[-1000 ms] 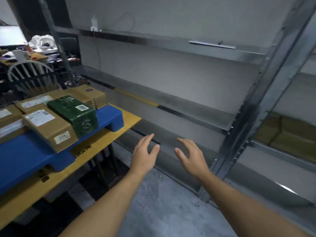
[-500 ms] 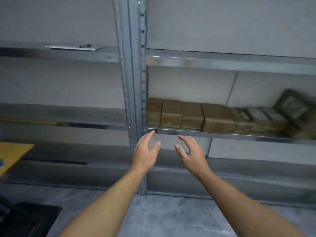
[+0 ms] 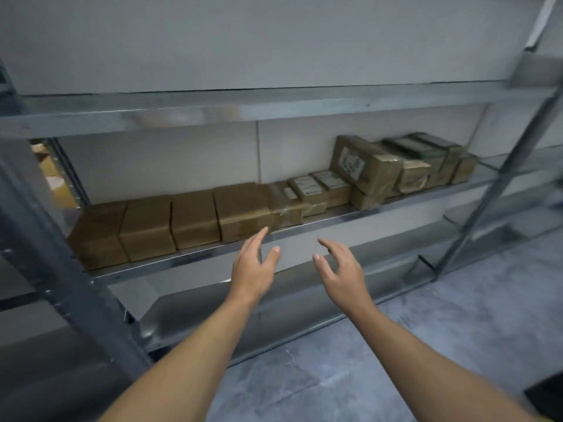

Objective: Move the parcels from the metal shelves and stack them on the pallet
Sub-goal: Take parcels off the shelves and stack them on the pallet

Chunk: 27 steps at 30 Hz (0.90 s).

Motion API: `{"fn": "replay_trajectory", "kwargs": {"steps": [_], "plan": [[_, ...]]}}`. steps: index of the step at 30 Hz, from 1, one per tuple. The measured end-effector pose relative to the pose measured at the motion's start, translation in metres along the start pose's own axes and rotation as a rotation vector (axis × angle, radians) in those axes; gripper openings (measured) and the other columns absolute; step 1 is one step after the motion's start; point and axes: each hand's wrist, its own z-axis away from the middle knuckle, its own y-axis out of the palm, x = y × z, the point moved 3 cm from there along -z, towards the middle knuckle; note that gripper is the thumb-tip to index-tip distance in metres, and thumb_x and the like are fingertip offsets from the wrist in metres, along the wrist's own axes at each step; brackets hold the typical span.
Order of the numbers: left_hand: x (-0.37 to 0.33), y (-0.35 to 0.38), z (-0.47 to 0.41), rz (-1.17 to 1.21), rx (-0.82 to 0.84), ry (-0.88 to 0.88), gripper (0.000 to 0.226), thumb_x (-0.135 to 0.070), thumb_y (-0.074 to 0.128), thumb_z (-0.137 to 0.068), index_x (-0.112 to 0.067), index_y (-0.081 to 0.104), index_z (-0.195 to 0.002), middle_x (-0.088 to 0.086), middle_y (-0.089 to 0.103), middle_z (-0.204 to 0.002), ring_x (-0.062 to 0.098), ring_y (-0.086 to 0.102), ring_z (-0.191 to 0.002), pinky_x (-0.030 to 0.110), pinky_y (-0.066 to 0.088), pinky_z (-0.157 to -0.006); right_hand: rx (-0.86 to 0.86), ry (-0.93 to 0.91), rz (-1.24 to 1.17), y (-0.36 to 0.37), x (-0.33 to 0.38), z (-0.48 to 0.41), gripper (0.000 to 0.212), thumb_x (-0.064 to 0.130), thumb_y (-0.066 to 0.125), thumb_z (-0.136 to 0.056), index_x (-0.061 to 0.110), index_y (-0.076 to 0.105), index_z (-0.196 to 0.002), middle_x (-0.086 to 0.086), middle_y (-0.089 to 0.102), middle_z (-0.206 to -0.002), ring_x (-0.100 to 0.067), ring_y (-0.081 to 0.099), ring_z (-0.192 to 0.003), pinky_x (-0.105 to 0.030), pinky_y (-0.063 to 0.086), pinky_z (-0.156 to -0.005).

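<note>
Both hands, left [image 3: 253,269] and right [image 3: 339,274], reach spread and empty toward the shelf [image 3: 195,258], ready to flank a parcel [image 3: 243,211].

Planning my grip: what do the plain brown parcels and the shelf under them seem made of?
Plain brown parcels: likely matte cardboard, given dull tan faces and sharp folded edges. Shelf: apparently galvanised steel, with grey sheen and soft reflections.

This looks like a storeroom or small warehouse. Bare metal shelves [image 3: 274,108] stand just beyond the left hand [image 3: 253,269] and right hand [image 3: 341,274], a row of taped, labelled cardboard parcels [image 3: 195,219] lies just above them, and grey concrete floor [image 3: 441,345] is below.
</note>
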Motion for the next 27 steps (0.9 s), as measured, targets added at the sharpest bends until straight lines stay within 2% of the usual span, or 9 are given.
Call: {"fn": "replay_trajectory", "kwargs": {"steps": [2, 4, 8, 12, 15, 19, 24, 27], "plan": [[-0.004, 0.022, -0.012, 0.013, 0.032, 0.001, 0.051, -0.031, 0.06, -0.101, -0.028, 0.046, -0.15, -0.005, 0.044, -0.154, 0.013, 0.039, -0.142, 0.028, 0.029, -0.115, -0.034, 0.026, -0.001, -0.014, -0.016, -0.005, 0.037, 0.029, 0.06, -0.1, 0.02, 0.059, -0.136, 0.008, 0.057, -0.133, -0.004, 0.05, -0.125, -0.023, 0.038, -0.108], [-0.008, 0.044, -0.025, 0.021, 0.065, 0.011, 0.051, -0.032, 0.06, -0.1, -0.029, 0.046, -0.149, -0.005, 0.045, -0.154, 0.014, 0.04, -0.142, 0.03, 0.03, -0.116, -0.06, 0.062, -0.004, -0.026, -0.03, -0.012, 0.038, 0.03, 0.059, -0.1, 0.022, 0.057, -0.137, 0.01, 0.056, -0.133, -0.004, 0.049, -0.125, -0.027, 0.039, -0.108], [-0.015, 0.086, -0.056, 0.042, 0.127, 0.024, 0.052, -0.035, 0.06, -0.1, -0.032, 0.045, -0.15, -0.005, 0.042, -0.156, 0.014, 0.038, -0.144, 0.036, 0.03, -0.119, -0.123, 0.117, -0.003, -0.044, -0.057, -0.034, 0.037, 0.029, 0.058, -0.101, 0.024, 0.057, -0.138, 0.014, 0.053, -0.131, -0.002, 0.048, -0.123, -0.031, 0.041, -0.11], [-0.023, 0.128, -0.103, 0.068, 0.177, 0.054, 0.052, -0.034, 0.06, -0.1, -0.034, 0.044, -0.15, -0.006, 0.041, -0.156, 0.012, 0.036, -0.143, 0.026, 0.026, -0.113, -0.167, 0.166, 0.008, -0.058, -0.082, -0.074, 0.039, 0.031, 0.058, -0.101, 0.024, 0.056, -0.139, 0.015, 0.052, -0.133, -0.003, 0.048, -0.125, -0.035, 0.042, -0.111], [-0.033, 0.161, -0.144, 0.109, 0.198, 0.069, 0.053, -0.031, 0.061, -0.1, -0.032, 0.045, -0.15, -0.006, 0.041, -0.155, 0.01, 0.036, -0.143, 0.023, 0.025, -0.111, -0.209, 0.188, 0.021, -0.072, -0.103, -0.114, 0.04, 0.033, 0.058, -0.101, 0.025, 0.055, -0.139, 0.013, 0.053, -0.134, -0.006, 0.049, -0.127, -0.04, 0.042, -0.111], [-0.043, 0.198, -0.189, 0.128, 0.215, 0.079, 0.053, -0.031, 0.061, -0.099, -0.031, 0.046, -0.149, -0.004, 0.044, -0.154, 0.012, 0.038, -0.143, 0.028, 0.028, -0.115, -0.253, 0.239, 0.006, -0.091, -0.125, -0.164, 0.04, 0.037, 0.056, -0.101, 0.03, 0.054, -0.14, 0.015, 0.052, -0.137, -0.009, 0.048, -0.131, -0.045, 0.042, -0.111], [-0.058, 0.244, -0.239, 0.173, 0.259, 0.08, 0.053, -0.031, 0.061, -0.1, -0.031, 0.045, -0.15, -0.006, 0.042, -0.154, 0.01, 0.037, -0.142, 0.03, 0.03, -0.115, -0.326, 0.262, -0.023, -0.115, -0.153, -0.219, 0.041, 0.038, 0.055, -0.101, 0.032, 0.051, -0.141, 0.018, 0.048, -0.135, -0.007, 0.047, -0.131, -0.044, 0.043, -0.112], [-0.064, 0.269, -0.254, 0.195, 0.275, 0.056, 0.053, -0.032, 0.061, -0.099, -0.031, 0.045, -0.15, -0.006, 0.042, -0.155, 0.011, 0.038, -0.142, 0.035, 0.032, -0.117, -0.348, 0.27, -0.018, -0.129, -0.17, -0.242, 0.043, 0.04, 0.055, -0.101, 0.032, 0.05, -0.143, 0.014, 0.049, -0.141, -0.008, 0.047, -0.133, -0.045, 0.043, -0.112]]}}
